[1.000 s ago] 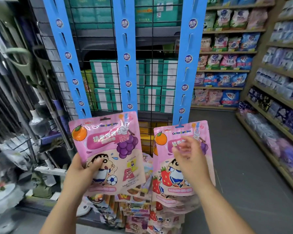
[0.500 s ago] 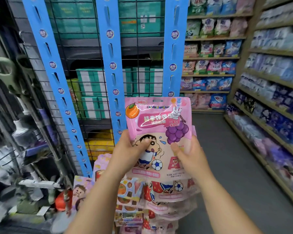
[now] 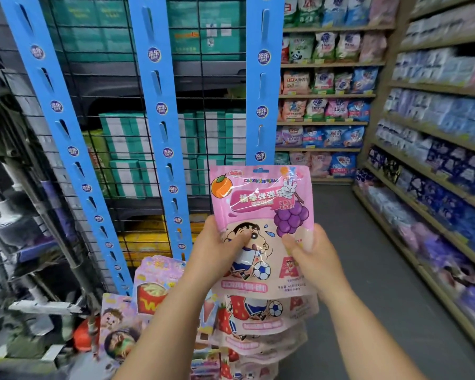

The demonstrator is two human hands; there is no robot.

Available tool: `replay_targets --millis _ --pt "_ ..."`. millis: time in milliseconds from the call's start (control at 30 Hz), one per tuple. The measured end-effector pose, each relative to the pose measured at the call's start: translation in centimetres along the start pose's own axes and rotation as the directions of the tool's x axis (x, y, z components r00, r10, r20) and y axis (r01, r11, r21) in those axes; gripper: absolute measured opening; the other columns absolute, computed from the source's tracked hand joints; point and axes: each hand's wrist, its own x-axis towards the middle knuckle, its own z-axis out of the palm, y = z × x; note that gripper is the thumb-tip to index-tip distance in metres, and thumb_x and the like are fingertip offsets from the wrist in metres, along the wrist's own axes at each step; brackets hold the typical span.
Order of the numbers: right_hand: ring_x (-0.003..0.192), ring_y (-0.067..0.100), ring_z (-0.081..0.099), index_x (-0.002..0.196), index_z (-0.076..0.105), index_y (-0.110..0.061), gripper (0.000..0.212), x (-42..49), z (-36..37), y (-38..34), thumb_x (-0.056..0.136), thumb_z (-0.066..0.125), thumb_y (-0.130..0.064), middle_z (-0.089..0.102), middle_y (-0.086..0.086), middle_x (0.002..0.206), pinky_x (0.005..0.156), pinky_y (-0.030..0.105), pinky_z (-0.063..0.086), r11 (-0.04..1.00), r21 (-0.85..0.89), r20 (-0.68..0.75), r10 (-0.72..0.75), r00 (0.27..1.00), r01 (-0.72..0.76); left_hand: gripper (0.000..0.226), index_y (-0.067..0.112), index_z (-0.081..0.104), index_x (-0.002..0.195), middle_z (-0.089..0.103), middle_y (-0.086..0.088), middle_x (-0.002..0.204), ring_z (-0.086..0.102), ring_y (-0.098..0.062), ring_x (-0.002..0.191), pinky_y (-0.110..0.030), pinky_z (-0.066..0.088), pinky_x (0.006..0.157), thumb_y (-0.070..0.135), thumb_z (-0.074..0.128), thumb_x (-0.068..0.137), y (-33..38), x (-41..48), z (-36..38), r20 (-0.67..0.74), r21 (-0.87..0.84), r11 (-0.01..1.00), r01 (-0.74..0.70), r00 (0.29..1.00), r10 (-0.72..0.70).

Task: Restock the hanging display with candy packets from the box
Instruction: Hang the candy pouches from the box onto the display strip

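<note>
I hold a pink candy packet [image 3: 261,204] with a cartoon boy and grapes upright against the lower part of the right blue hanging strip [image 3: 263,86]. My left hand [image 3: 217,250] grips its left side, thumb on the front. My right hand [image 3: 310,253] pinches its right side. The packet's hang hole sits just below the strip's lowest visible slot. More pink packets [image 3: 261,319] hang below it on the same strip. The middle strip [image 3: 159,105] and left strip [image 3: 58,111] carry other packets [image 3: 151,286] only near the bottom. The box is out of view.
A black wire grid [image 3: 115,78] backs the strips, with green and white cartons [image 3: 126,149] behind it. Shelves of bagged goods [image 3: 329,86] line the far wall and the right side [image 3: 436,149]. Mops and cleaning tools [image 3: 14,220] crowd the left. Grey aisle floor [image 3: 368,256] lies to the right.
A second ago each hand held a separate pink packet apart. The left packet has come over in front of the right one, and both hands now hold it at the right strip.
</note>
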Motion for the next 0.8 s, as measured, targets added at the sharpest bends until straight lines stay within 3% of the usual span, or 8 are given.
replay_targets --millis 300,467,567,633,700,800 --pt "0.095 0.013 0.063 0.103 0.051 -0.028 0.025 -0.3 0.2 1.3 0.084 0.067 -0.024 0.065 -0.005 0.103 0.082 0.036 0.052 0.999 0.003 0.037 0.048 0.998 -0.048 0.032 0.024 0.044 0.108 0.055 0.019 0.087 0.054 0.007 0.073 -0.003 0.041 0.044 0.034 0.065 0.087 -1.5 -0.2 0.9 0.016 -0.009 1.0 0.02 1.0 -0.02" --pt "0.09 0.0 0.06 0.101 0.048 -0.034 0.026 -0.9 0.5 2.3 0.085 0.066 -0.023 0.063 -0.012 0.103 0.065 0.019 0.044 0.995 0.034 0.063 0.09 0.994 -0.092 0.031 0.021 0.04 0.106 0.054 0.018 0.087 0.055 0.007 0.072 -0.005 0.044 0.045 0.032 0.063 0.089 -3.0 -1.0 1.8 0.032 -0.037 0.998 0.051 0.998 -0.05" --pt "0.097 0.01 0.061 0.109 0.048 -0.03 0.032 -0.9 0.7 2.4 0.084 0.067 -0.028 0.063 -0.008 0.108 0.071 0.026 0.045 0.995 -0.002 0.027 0.099 0.995 -0.099 0.031 0.02 0.04 0.102 0.058 0.007 0.096 0.059 0.0 0.079 -0.009 0.047 0.05 0.037 0.062 0.089 -3.5 -0.7 2.0 0.006 -0.03 0.997 0.071 0.997 -0.071" --pt "0.105 0.015 0.057 0.121 0.045 -0.026 0.046 -1.2 0.9 2.2 0.082 0.068 -0.034 0.057 -0.004 0.12 0.08 0.031 0.045 0.993 -0.056 -0.033 0.104 0.994 -0.106 0.037 0.018 0.042 0.102 0.059 -0.001 0.106 0.063 -0.012 0.09 -0.019 0.052 0.061 0.043 0.064 0.086 -4.2 -0.7 1.9 0.004 -0.013 0.995 0.097 0.995 -0.097" --pt "0.119 0.018 0.048 0.135 0.038 -0.024 0.065 -1.7 1.2 2.2 0.079 0.069 -0.038 0.043 -0.001 0.132 0.094 0.037 0.044 0.989 -0.115 -0.1 0.084 0.991 -0.096 0.042 0.019 0.043 0.107 0.057 -0.002 0.11 0.063 -0.016 0.097 -0.027 0.056 0.071 0.045 0.065 0.084 -4.9 -1.0 1.6 0.005 -0.032 0.992 0.124 0.992 -0.124" --pt "0.128 0.019 0.038 0.14 0.031 -0.025 0.077 -2.9 1.9 2.3 0.076 0.071 -0.039 0.034 -0.002 0.134 0.103 0.042 0.039 0.99 -0.132 -0.164 0.036 0.986 -0.058 0.04 0.018 0.043 0.115 0.056 0.004 0.105 0.061 -0.011 0.095 -0.024 0.053 0.069 0.046 0.056 0.089 -5.5 -2.1 0.4 0.011 -0.087 0.985 0.151 0.988 -0.151"
